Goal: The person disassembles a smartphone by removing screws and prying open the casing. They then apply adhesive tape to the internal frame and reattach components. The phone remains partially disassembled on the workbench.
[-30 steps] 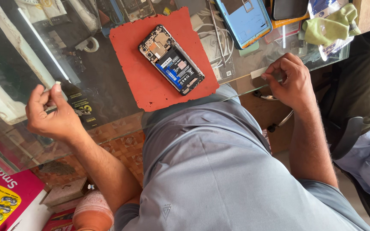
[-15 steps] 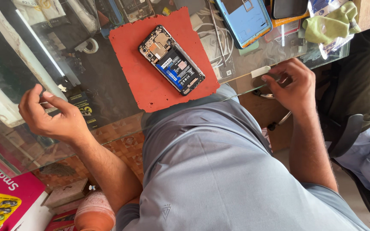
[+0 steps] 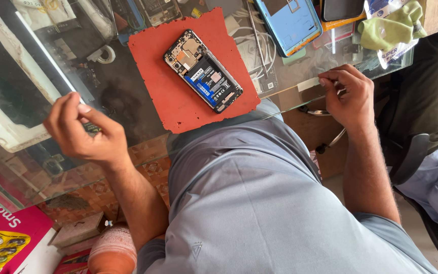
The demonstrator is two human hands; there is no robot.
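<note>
A phone (image 3: 203,70) lies flat with its back cover off, just above the middle of the frame. Its gold and silver parts show at the top end, and a dark battery with a blue strip fills the rest. It sits slanted, top end toward the upper left. It rests on a red mat (image 3: 171,96) on a glass table (image 3: 128,122).

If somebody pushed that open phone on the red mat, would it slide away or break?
The open phone lies flat on the red mat, which looks rough, so it would probably grip rather than slide. With the back off and the battery and small parts showing, it is likely fragile. Being flat, it should not roll or tip.
</note>
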